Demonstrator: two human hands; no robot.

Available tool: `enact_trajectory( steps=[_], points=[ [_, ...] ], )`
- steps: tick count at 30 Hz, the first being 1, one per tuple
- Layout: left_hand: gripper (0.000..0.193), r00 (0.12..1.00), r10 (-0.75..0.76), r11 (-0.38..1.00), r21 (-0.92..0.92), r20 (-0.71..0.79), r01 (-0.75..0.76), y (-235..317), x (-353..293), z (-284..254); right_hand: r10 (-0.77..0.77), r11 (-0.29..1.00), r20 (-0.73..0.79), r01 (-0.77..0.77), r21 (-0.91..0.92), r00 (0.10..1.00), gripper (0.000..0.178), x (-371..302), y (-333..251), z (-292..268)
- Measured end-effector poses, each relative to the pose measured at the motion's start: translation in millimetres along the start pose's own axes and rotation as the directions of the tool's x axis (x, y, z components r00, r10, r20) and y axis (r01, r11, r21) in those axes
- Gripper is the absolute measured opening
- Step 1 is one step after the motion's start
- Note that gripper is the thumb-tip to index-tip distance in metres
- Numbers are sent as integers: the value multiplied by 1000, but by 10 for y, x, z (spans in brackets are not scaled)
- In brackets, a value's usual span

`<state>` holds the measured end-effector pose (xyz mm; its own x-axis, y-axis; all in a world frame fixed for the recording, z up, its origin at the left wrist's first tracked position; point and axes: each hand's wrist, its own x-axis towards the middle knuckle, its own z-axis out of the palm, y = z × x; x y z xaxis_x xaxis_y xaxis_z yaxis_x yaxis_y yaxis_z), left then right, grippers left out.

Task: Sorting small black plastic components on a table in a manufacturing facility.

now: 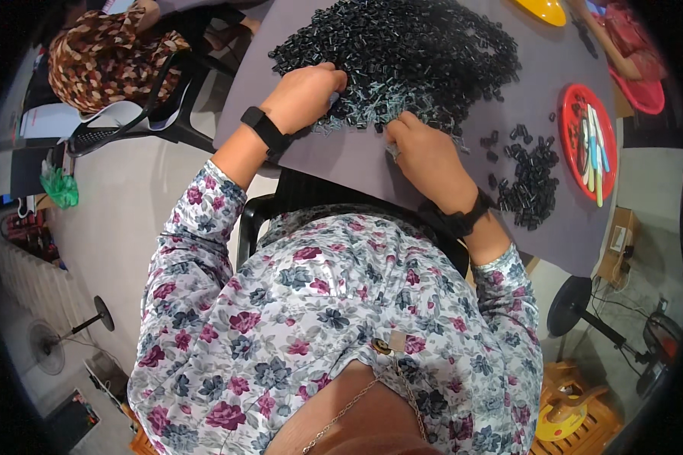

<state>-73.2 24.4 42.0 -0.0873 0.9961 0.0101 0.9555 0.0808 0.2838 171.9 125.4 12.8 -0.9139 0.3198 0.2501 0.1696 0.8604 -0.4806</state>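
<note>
A large heap of small black, shiny tube-like pieces (402, 45) covers the far part of the table. Along its near edge lie thin, grey-green translucent bits (372, 106). My left hand (303, 98) rests at the heap's left edge, its fingers curled closed by the black pieces. My right hand (431, 155) is closed at the near edge, thumb and fingers together; something pale and translucent shows beneath them. What either hand grips is too small or hidden to name. I wear a dark band on each wrist.
A smaller pile of black pieces (530, 182) lies right of my right hand. Beyond it is a red plate (611, 140) with several knives (593, 144). A yellow dish (546, 9) sits at the far edge. People sit at the left and far right. A fan (569, 303) stands lower right.
</note>
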Motion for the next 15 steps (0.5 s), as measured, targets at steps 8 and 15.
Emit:
enact_trajectory(
  steps=[8, 15],
  points=[
    [32, 1000, 16, 1000, 14, -21, -16, 2, 4, -20, 112, 961, -49, -95, 261, 993, 29, -61, 81, -74],
    [28, 999, 21, 998, 53, -45, -19, -49, 21, 14, 184, 893, -59, -142, 428, 981, 27, -97, 145, -137]
  ],
)
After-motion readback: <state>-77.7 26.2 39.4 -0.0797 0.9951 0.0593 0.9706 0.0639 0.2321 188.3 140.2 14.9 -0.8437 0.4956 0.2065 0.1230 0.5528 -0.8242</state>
